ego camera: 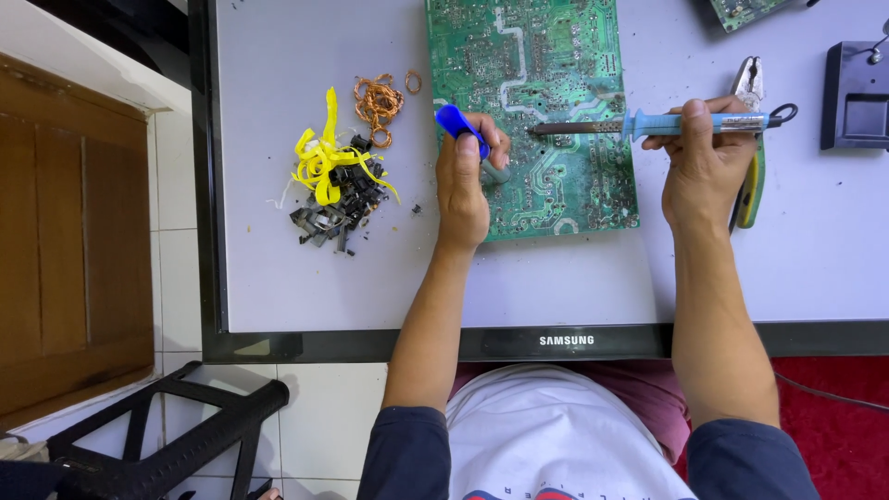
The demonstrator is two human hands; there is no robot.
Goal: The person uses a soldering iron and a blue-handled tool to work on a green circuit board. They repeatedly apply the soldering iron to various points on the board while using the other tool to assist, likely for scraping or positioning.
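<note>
Item 1: green circuit board (556,185), lying flat, solder side up, at the far middle of the pale table (278,278).

Item 2: left hand (463,181), resting on the board's left edge. Its grip is closed around a blue-handled tool (460,125), thumb and fingers wrapped tight; the blue end sticks out to the far left, the working end is hidden under the fingers.

Item 3: right hand (701,162), at the board's right edge. Its grip is closed on the light blue handle of a soldering iron (648,124), held level, its dark tip pointing left and reaching the board surface near the left hand.

Item 4: pliers with yellow-green handles (750,176), lying on the table just beyond and under the right hand.

Item 5: heap of dark small parts (338,208) with yellow tape strips (324,162), left of the board, well apart from it.

Item 6: copper wire coils (378,106), just beyond the heap.

Item 7: black stand (854,97), far right corner.

Item 8: black stool (185,426), on the tiled floor, near left.
</note>
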